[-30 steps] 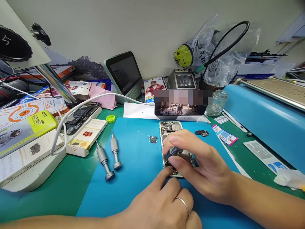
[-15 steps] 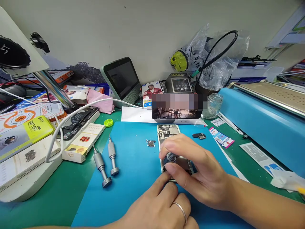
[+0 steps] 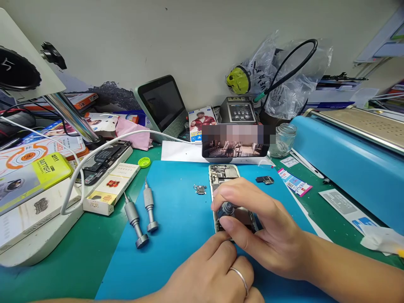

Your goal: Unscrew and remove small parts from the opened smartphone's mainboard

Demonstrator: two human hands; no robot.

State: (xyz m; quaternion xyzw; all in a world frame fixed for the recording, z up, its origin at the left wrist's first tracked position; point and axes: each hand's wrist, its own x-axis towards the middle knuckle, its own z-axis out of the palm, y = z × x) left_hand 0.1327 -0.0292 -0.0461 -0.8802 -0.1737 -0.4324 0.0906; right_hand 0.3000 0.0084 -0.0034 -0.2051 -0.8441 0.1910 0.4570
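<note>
An opened phone (image 3: 215, 185) lies lengthwise on the blue mat (image 3: 170, 235), its inner parts exposed. My right hand (image 3: 271, 227) is closed over its lower half, thumb and fingers around a dark screwdriver (image 3: 226, 209) that stands nearly upright. The screwdriver's tip is hidden behind the hand. At the phone's near end, my left hand (image 3: 214, 265), wearing a ring, has its fingers bent and grips the bottom edge. Its thumb is out of sight. Left of the phone sits a small circuit part (image 3: 200, 189); a dark module (image 3: 264, 180) rests to the right.
Two grey screwdrivers (image 3: 134, 221) lie at the mat's left, near a cigarette box (image 3: 113, 187) and a green cap (image 3: 144, 162). Behind the mat, a propped phone (image 3: 235, 147) plays video beside a glass jar (image 3: 283, 141). A blue machine (image 3: 344, 164) stands at right.
Both hands stay nearly in place, the right still around the screwdriver. The left index fingertip has shifted slightly toward the phone's near edge. The video picture on the propped phone differs.
</note>
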